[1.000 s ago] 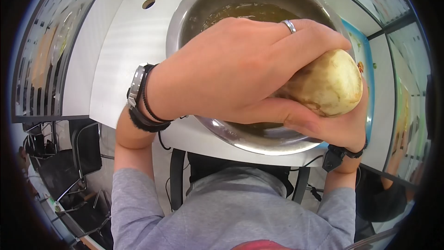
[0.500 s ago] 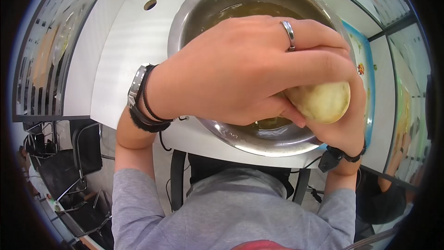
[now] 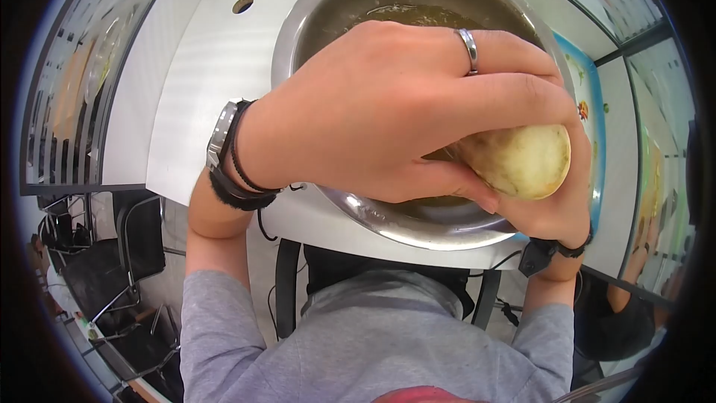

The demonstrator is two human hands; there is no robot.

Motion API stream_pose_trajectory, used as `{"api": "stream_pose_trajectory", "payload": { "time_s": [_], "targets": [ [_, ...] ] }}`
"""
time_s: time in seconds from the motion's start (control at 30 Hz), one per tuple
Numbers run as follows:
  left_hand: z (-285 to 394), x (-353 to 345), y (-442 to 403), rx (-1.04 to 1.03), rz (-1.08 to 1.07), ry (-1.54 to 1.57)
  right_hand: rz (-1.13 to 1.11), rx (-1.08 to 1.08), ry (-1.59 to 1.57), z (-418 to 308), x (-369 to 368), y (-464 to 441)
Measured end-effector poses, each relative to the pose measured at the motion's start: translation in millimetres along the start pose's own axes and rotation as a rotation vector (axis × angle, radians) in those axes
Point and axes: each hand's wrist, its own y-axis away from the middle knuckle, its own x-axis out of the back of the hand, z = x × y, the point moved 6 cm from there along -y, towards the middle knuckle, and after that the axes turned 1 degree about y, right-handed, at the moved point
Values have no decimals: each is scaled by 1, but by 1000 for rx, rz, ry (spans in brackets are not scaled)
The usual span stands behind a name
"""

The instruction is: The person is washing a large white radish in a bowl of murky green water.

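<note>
My left hand [image 3: 388, 112], with a ring and a wristwatch, reaches across the basin. Its fingers and thumb are wrapped around a pale yellowish potato [image 3: 529, 160] with brownish patches, its smooth rounded end facing up. Lower and to the right, my right hand [image 3: 548, 220] presses around the other side of the potato; most of its fingers are hidden behind the potato and the left hand. Beneath both hands is a wide metal basin [image 3: 358, 216] with murky brownish water [image 3: 429, 15] in it.
The basin stands on a white table [image 3: 216, 67] with a cable hole [image 3: 242, 5]. A blue-edged tray [image 3: 593, 75] lies partly under the basin's right side. White partitions with glass panels flank the table. Black chairs [image 3: 97, 276] stand at lower left.
The potato has shifted slightly to the right and tilted between my hands, baring more of its brownish side. Both hands keep their hold, with small finger movements.
</note>
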Motion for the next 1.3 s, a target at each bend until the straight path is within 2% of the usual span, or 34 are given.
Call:
{"api": "stream_pose_trajectory", "payload": {
  "time_s": [0.1,0.2,0.37,0.47,0.53,0.57,0.6,0.67,0.73,0.77,0.8,0.87,0.93,1.0,1.1,1.23,1.3],
  "targets": [
    [0,1,0,11,-45,-6,-54,68,78,3,-1,1],
    [-1,3,1,11,-66,-29,-67,51,-36,-1,-1,-4],
    [0,3,1,92,-125,35,-29,-94,-246,-6,-3,-6],
    [-6,2,0,68,-114,51,-78,-1,-109,-9,-2,-12],
    [-5,4,0,41,-83,101,-58,-116,-125,-6,-2,-12],
    [-5,3,0,89,-164,102,-40,-217,-140,-2,-1,-9],
    [-7,3,0,130,-244,97,-28,-227,-127,1,-1,-10],
    [-4,0,-2,83,-254,130,-2,-63,-104,-3,0,-12],
    [-4,0,-1,175,-257,158,45,-56,-79,-5,-3,-12],
    [-3,-2,-1,241,-281,168,19,25,61,-8,-5,-13],
    [-2,-2,0,234,-285,170,-10,114,204,-11,-9,-15],
    [-4,-9,3,236,-354,115,17,165,261,-14,-12,-13],
    [0,-9,-2,151,-340,95,16,242,339,-18,-15,-10],
    [5,-7,-4,-5,-298,-8,17,235,398,-17,-13,-5],
    [8,-6,-10,-134,-267,33,14,330,385,-18,-14,-5],
    [8,-5,-7,-135,-264,-42,-2,345,348,-19,-14,-7],
    [7,-6,-8,-36,-304,-39,-13,290,295,-19,-14,-8]
  ]
}}
